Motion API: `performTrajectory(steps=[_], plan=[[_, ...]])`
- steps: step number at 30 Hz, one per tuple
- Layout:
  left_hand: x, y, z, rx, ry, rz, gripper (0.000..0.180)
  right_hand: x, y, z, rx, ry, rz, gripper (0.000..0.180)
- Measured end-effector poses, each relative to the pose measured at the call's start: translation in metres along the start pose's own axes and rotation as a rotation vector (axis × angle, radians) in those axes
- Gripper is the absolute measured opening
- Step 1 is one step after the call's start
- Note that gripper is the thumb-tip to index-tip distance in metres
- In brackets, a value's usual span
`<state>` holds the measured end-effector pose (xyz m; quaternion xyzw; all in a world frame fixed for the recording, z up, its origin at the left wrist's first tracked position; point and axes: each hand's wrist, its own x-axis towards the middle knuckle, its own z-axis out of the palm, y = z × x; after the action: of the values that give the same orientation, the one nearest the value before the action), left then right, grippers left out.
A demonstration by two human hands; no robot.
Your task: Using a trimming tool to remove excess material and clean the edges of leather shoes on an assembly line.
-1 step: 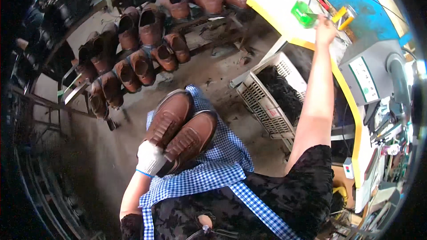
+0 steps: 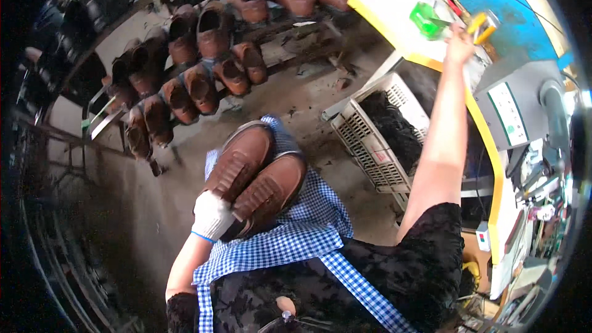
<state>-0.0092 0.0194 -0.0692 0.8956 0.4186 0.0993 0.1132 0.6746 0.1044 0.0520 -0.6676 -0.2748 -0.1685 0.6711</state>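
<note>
My left hand [image 2: 213, 214], in a white knit glove with a blue cuff, grips a pair of brown lace-up shoes [image 2: 259, 176] at their heel ends. They lie side by side over my lap, toes pointing away, on a blue-and-white checked apron [image 2: 320, 200]. My bare right hand [image 2: 459, 44] reaches out over the white, yellow-edged table at far right. Its closed fingers pinch a thin dark tool [image 2: 440, 23] whose far end is at a small green container [image 2: 425, 20]; the tool's exact kind is too small to make out. A yellow, roll-like thing [image 2: 483, 26] is just beyond this hand.
Several brown shoes [image 2: 200, 89] stand on a low rack at the far left. Below the table [image 2: 385, 15], a white plastic crate [image 2: 364, 142] holds dark stringy material. A grey machine [image 2: 509, 108] with a hose is on the right, with a cluttered shelf [image 2: 542, 209] nearer me.
The whole view has shifted very slightly. Both hands keep their holds, and the shoes stay on my lap.
</note>
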Motion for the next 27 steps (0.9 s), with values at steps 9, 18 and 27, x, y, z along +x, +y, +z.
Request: performTrajectory(steps=[9,18,27], plan=[[-0.009,0.018,0.024,-0.055,-0.085,0.011,0.039,-0.07,-0.052,-0.064,0.795,-0.194,0.698,0.02],[-0.005,0.025,0.024,-0.067,0.051,0.113,0.049,-0.31,-0.065,-0.042,0.771,-0.773,1.227,0.018],[-0.007,0.03,0.024,-0.11,-0.021,0.054,0.053,-0.351,-0.079,-0.031,0.54,-0.797,1.032,0.017]])
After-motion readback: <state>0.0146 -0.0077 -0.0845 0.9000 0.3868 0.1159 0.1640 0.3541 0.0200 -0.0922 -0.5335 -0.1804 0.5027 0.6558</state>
